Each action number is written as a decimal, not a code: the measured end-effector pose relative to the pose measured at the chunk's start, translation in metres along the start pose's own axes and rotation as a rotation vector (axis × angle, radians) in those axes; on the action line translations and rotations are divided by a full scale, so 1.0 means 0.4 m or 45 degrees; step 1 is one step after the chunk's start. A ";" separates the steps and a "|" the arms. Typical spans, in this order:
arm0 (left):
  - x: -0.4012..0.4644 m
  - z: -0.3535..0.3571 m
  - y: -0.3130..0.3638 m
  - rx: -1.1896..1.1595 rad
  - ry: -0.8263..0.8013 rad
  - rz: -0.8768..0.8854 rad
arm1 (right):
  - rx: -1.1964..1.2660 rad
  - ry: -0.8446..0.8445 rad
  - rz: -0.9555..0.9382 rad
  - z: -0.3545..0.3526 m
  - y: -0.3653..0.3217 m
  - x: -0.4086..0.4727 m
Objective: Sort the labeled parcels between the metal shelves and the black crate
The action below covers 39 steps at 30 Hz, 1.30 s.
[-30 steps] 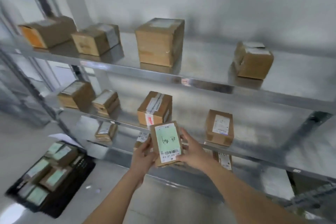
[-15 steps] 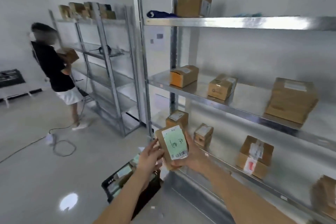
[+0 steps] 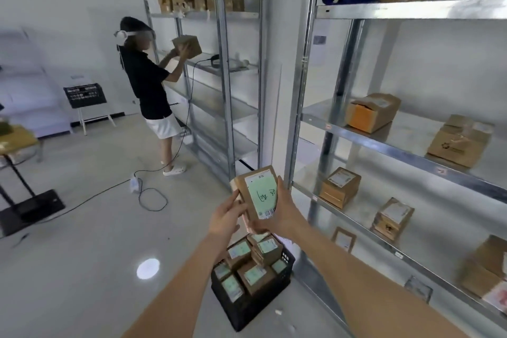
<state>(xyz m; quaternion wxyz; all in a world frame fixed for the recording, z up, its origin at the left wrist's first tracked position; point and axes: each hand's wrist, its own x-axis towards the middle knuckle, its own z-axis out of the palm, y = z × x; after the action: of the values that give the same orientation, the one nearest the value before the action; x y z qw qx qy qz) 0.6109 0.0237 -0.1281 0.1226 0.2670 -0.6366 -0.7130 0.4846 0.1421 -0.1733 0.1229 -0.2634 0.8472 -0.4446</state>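
Parcel above crate, beside shelves

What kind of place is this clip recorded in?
Probably a small parcel sorting or storage room: metal shelves carry labeled cardboard boxes, a black crate of parcels sits on the floor, and both hands hold a labeled parcel. A second person shelves a box.

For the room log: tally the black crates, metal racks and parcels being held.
black crates: 2
metal racks: 2
held parcels: 2
Total: 6
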 end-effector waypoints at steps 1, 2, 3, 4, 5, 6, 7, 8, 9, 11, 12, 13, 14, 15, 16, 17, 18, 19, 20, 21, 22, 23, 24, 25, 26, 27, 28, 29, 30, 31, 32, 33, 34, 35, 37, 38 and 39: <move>0.029 -0.012 0.001 0.030 -0.007 0.000 | -0.009 0.020 -0.003 0.008 -0.010 0.019; 0.071 -0.028 -0.002 0.061 -0.022 0.000 | -0.043 0.045 0.002 0.023 -0.012 0.053; 0.121 -0.043 -0.008 0.101 -0.038 0.003 | -0.090 0.053 0.018 0.042 -0.008 0.097; 0.175 -0.057 -0.012 0.142 -0.053 0.011 | -0.125 0.046 0.042 0.058 -0.001 0.143; 0.234 -0.069 -0.018 0.199 -0.063 0.017 | -0.147 0.039 0.076 0.073 0.006 0.188; 0.294 -0.080 -0.023 0.266 -0.074 0.026 | -0.166 0.043 0.116 0.086 0.019 0.234; 0.356 -0.089 -0.028 0.354 -0.086 0.038 | -0.188 0.057 0.160 0.099 0.035 0.280; 0.416 -0.096 -0.035 0.454 -0.092 0.055 | -0.192 0.066 0.194 0.108 0.056 0.325; 0.474 -0.103 -0.043 0.555 -0.097 0.065 | -0.176 0.058 0.232 0.114 0.075 0.368; 0.587 -0.116 -0.058 0.746 -0.127 0.083 | -0.130 0.001 0.326 0.123 0.118 0.452; 0.638 -0.120 -0.065 0.840 -0.163 0.099 | -0.126 -0.018 0.373 0.122 0.136 0.492; 0.687 -0.122 -0.072 0.926 -0.210 0.120 | -0.128 -0.021 0.412 0.119 0.150 0.530; 0.736 -0.124 -0.078 0.988 -0.254 0.141 | -0.124 -0.015 0.445 0.119 0.166 0.567; 0.783 -0.125 -0.083 1.016 -0.280 0.142 | -0.120 -0.013 0.475 0.118 0.181 0.603; 0.827 -0.126 -0.087 1.025 -0.293 0.127 | -0.112 -0.013 0.496 0.117 0.194 0.633; 0.866 -0.127 -0.093 1.033 -0.301 0.109 | -0.114 -0.014 0.521 0.116 0.204 0.658; 0.904 -0.128 -0.101 1.050 -0.315 0.099 | -0.115 -0.004 0.548 0.118 0.213 0.680; 0.937 -0.128 -0.111 1.079 -0.337 0.089 | -0.109 0.004 0.576 0.121 0.222 0.699; 0.969 -0.128 -0.123 1.116 -0.369 0.082 | -0.104 0.008 0.601 0.126 0.233 0.715; 1.001 -0.129 -0.134 1.147 -0.403 0.070 | -0.096 0.011 0.620 0.132 0.245 0.731; 1.032 -0.129 -0.144 1.167 -0.437 0.056 | -0.089 0.013 0.651 0.140 0.257 0.748; 1.065 -0.129 -0.156 1.183 -0.467 0.040 | -0.071 0.026 0.675 0.147 0.268 0.763; 1.103 -0.129 -0.170 1.202 -0.497 0.036 | -0.047 0.049 0.704 0.158 0.285 0.781; 1.143 -0.128 -0.185 1.231 -0.534 0.041 | -0.022 0.071 0.733 0.172 0.308 0.798; 1.183 -0.126 -0.202 1.276 -0.579 0.054 | 0.008 0.095 0.766 0.185 0.329 0.814; 1.222 -0.123 -0.218 1.330 -0.627 0.071 | 0.027 0.120 0.808 0.200 0.352 0.831; 1.260 -0.119 -0.235 1.380 -0.678 0.093 | 0.039 0.152 0.845 0.215 0.369 0.846; 1.300 -0.116 -0.254 1.417 -0.729 0.114 | 0.053 0.183 0.883 0.234 0.389 0.860; 1.339 -0.113 -0.276 1.445 -0.782 0.134 | 0.069 0.203 0.937 0.253 0.403 0.874; 1.377 -0.110 -0.298 1.470 -0.834 0.156 | 0.084 0.224 0.992 0.274 0.418 0.887; 1.414 -0.110 -0.320 1.494 -0.884 0.188 | 0.093 0.238 1.058 0.301 0.439 0.900; 1.448 -0.112 -0.344 1.517 -0.926 0.219 | 0.102 0.258 1.104 0.330 0.460 0.911; 1.481 -0.114 -0.368 1.534 -0.970 0.245 | 0.111 0.287 1.152 0.364 0.482 0.923; 1.513 -0.117 -0.395 1.554 -1.014 0.264 | 0.118 0.323 1.196 0.402 0.506 0.932; 1.574 -0.127 -0.458 1.611 -1.108 0.281 | 0.141 0.358 1.298 0.476 0.545 0.946; 1.599 -0.132 -0.491 1.633 -1.151 0.285 | 0.149 0.358 1.347 0.514 0.558 0.948; 1.620 -0.139 -0.525 1.651 -1.188 0.288 | 0.151 0.351 1.401 0.554 0.572 0.945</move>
<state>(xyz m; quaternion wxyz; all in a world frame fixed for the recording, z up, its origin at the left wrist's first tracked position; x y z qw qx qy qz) 0.1390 -0.3233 -0.4806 -0.2635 -0.1062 -0.9325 -0.2230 0.1914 -0.1142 -0.4778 0.2391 0.2844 0.8415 -0.3923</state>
